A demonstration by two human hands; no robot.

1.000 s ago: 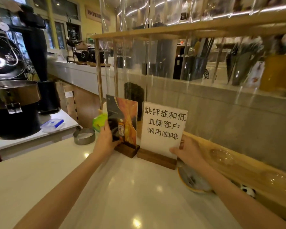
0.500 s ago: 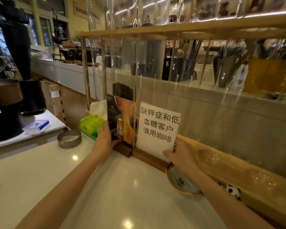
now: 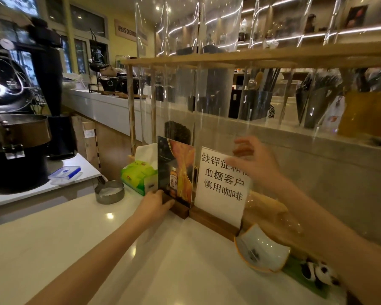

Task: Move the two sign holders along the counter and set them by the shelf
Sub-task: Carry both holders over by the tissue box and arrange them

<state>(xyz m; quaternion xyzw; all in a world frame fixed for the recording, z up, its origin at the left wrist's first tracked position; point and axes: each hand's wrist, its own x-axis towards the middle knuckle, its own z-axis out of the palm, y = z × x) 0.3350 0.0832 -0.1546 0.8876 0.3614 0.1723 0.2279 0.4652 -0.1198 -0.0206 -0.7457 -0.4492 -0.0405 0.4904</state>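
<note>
Two sign holders stand side by side on the white counter point(image 3: 97, 249), at the foot of the wooden shelf point(image 3: 229, 59) with its clear tubes. The picture sign holder point(image 3: 177, 170) shows a bottle on orange and dark print. My left hand point(image 3: 154, 204) grips its wooden base at the left end. The white sign holder point(image 3: 221, 188) carries black Chinese characters and sits on its own wooden base. My right hand point(image 3: 255, 164) hovers blurred in front of its upper right corner, fingers spread and holding nothing.
A green tissue pack point(image 3: 139, 175) and a metal ashtray point(image 3: 109, 192) sit just left of the holders. A white bowl point(image 3: 262, 249) and a panda figure point(image 3: 319, 274) lie to the right. A black roaster point(image 3: 15, 133) and a blue-lidded box point(image 3: 64, 172) stand on the lower table.
My right hand let go of the white sign's lower edge and rose to its top corner. My left hand slid down from the picture sign's side to its base.
</note>
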